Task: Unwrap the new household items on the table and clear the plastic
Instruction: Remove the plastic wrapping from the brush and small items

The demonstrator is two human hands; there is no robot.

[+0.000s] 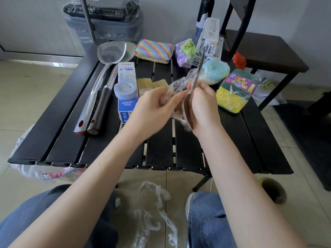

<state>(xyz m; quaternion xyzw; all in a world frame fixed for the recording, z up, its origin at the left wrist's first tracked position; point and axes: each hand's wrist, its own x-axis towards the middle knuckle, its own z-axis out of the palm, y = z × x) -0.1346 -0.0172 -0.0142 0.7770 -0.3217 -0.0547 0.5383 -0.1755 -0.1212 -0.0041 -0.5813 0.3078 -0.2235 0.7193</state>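
Over the middle of the black slatted table (161,147), my right hand (202,106) grips a slim metal utensil (198,68) that points up and away. My left hand (154,106) pinches the clear plastic wrap (176,86) bunched around the utensil's handle. Still in plastic on the table are a yellow-green sponge pack (234,90), a blue-white scrubber ball (215,70) and a purple-green frog item (185,51). Bare of wrap lie a steel spatula (100,81) and a dark-handled knife (103,104) at the left.
A blue-white box with a tape roll (125,90), toothpick bundles (150,85) and a rainbow sponge (154,51) lie mid-table. Discarded clear plastic (155,212) lies on the floor between my knees. A lined bin (105,18) stands behind; a dark bench (265,51) stands right.
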